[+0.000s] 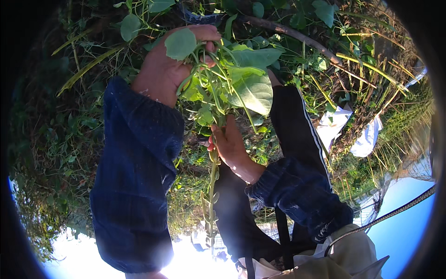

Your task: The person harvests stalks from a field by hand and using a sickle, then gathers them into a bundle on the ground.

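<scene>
My left hand [163, 69] is closed around a bunch of leafy green stems [214, 88]. Several thin stems bend over its fingers, and broad leaves [253, 93] spread out to the right of them. Lower down, my right hand [232, 149] has its fingers wrapped round a stalk just beneath the bunch. Below that hand the pale green stalk [212, 186] runs on toward the lower edge, with small leaves along it. Whether both hands grip one plant or several, I cannot tell. Dark blue sleeves cover both forearms.
Tangled vines [69, 139] and low leaves cover the ground around my hands. A brown branch [297, 35] lies at the far side. White scraps [333, 124] lie at the right among dry stalks. My black-clad leg [295, 123] is beside my right arm; a dark cord [390, 216] crosses the lower right.
</scene>
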The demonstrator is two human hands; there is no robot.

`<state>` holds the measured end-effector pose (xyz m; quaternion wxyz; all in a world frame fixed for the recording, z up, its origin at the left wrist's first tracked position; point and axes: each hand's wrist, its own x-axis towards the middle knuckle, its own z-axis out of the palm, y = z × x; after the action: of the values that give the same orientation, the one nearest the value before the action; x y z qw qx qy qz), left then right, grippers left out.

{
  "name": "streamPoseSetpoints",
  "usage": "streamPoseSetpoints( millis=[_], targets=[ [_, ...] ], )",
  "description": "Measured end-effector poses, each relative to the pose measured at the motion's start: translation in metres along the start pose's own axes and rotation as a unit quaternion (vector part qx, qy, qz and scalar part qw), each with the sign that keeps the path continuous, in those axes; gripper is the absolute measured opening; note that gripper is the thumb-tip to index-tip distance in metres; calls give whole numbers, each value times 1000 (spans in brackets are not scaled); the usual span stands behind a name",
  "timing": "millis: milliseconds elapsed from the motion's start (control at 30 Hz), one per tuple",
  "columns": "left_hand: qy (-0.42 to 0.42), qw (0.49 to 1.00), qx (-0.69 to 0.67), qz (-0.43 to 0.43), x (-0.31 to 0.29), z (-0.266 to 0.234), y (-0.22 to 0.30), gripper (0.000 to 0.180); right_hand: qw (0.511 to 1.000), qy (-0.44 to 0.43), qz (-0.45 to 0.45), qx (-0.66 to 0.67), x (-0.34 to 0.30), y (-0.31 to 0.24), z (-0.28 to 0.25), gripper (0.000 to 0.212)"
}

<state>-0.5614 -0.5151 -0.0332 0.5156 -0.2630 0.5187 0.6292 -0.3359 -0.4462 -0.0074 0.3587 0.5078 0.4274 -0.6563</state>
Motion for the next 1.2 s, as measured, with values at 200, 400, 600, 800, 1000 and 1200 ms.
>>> streamPoseSetpoints(
  millis=[200,400,600,800,1000,1200],
  targets=[
    [79,945,-318,17,36,-18,13,39,998,-23,9,52,7,7,-1,19],
    [337,611,692,188,6,-38,12,54,990,-84,83,82,4,-9,6,19],
    [376,761,289,442,-125,31,8,52,988,-56,98,106,4,-32,7,21],
    [301,812,493,80,-237,-9,-45,38,986,-50,114,115,8,-33,15,20],
    [72,948,292,-102,-206,-11,-132,28,998,-28,57,-6,5,-34,12,23],
    [118,959,253,-36,-210,-26,-186,21,865,151,-374,-299,65,-41,-39,30]
  ],
)
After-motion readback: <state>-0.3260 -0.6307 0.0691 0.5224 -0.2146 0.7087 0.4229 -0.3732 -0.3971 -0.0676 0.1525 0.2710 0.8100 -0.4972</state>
